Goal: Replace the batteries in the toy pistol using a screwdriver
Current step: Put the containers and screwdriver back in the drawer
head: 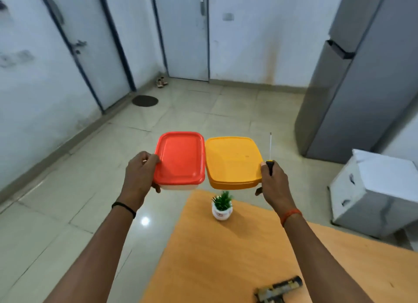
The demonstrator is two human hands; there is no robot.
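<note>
Lying at the near edge of the wooden table (226,257), partly cut off by the frame, the toy pistol (279,290) sits just beside the right forearm, untouched. Farther along the tabletop stands a small potted plant (222,205) in a white pot. Both arms stretch forward over the table's far end, held up in the air. The left hand (140,173) grips the near left side of a red-lidded box (179,159), thumb curled over the lid's rim and fingers tucked underneath. The right hand (272,182) holds a yellow-lidded box (233,162) by its right side, thumb on top and fingers below, while also pinching the black handle of a screwdriver (269,158) whose thin shaft points away, upward in the view. The two boxes touch side by side. A white cabinet (371,192) stands on the floor to the right, a grey fridge (362,87) beyond it, and closed doors (185,31) line the far wall.
</note>
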